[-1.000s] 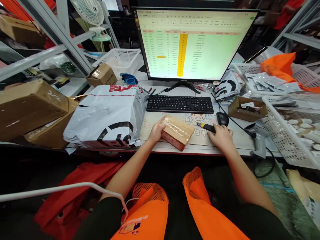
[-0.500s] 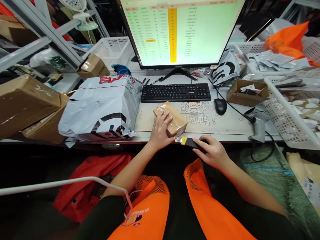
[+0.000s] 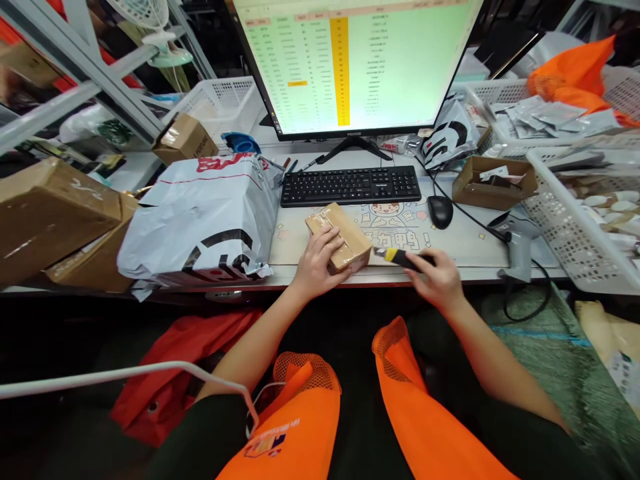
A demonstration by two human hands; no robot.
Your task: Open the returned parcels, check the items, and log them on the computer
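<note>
Cutter blade moved to the right end of the small carton

The box cutter (image 3: pixel 400 258) had shifted up from the near edge, by the left thumb, to the small carton's (image 3: pixel 356 233) right end; contact unclear. This left the blade farther from the left fingers and beside the end face, better placed for work there, in my judgement.

Left hand (image 3: pixel 316 267): fingers pressed over the carton's top, thumb on its near side. Right hand (image 3: pixel 440 280): closed around the cutter's handle. The carton sat on the desk mat (image 3: pixel 465 248) near the front edge, below the keyboard (image 3: pixel 350 187), and looked unopened.

Counts: one carton in hand, one cutter, one keyboard, one mouse (image 3: pixel 440 212), one monitor (image 3: pixel 370 67), one scanner (image 3: pixel 520 257), one big bagged parcel (image 3: pixel 200 200) at left, one open carton (image 3: pixel 487 193) at right.
</note>
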